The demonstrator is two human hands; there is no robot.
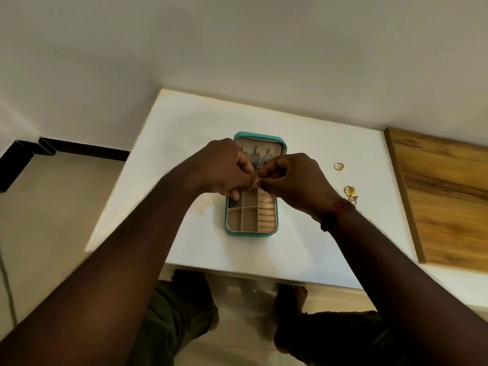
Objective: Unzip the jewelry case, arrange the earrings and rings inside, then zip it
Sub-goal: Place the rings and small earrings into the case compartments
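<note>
Looking down past dark green trousers point(171, 313) and a bare foot point(298, 294) on the pale tiled floor, we come up to the near edge of a white table point(290, 254). Two bare forearms reach over it, and the right wrist carries red threads and a dark band point(335, 212).

One jewelry case point(229, 228), teal outside and beige inside, lies open and flat in the middle of the table, base towards the person and lid beyond. In the base, a column of padded ring rolls point(266, 212) fills the right side. The left side is split into small compartments: the two nearest look bare, and the far-left one holds some small dark bits point(233, 203), half hidden under a hand.

Over the case's hinge line, the left hand point(227, 167) and the right hand point(293, 178) meet fingertip to fingertip. Both have their fingers curled in tight, pinching a tiny pale piece point(256, 181) between them, too small to identify.

Behind the knuckles, the lid shows three hooks point(255, 149) in a row, with glittery jewellery point(254, 165) lying just beneath them.

Out to the right, loose on the table: one gold ring point(338, 166), well apart from the case, and nearer the wrist one gold flower-shaped earring point(350, 191), with something small and shiny just beside it.

A wooden panel point(443, 196) runs along the table's right edge. A plain cream wall point(237, 48) backs it all, with a black skirting strip point(79, 149) low on the left.
</note>
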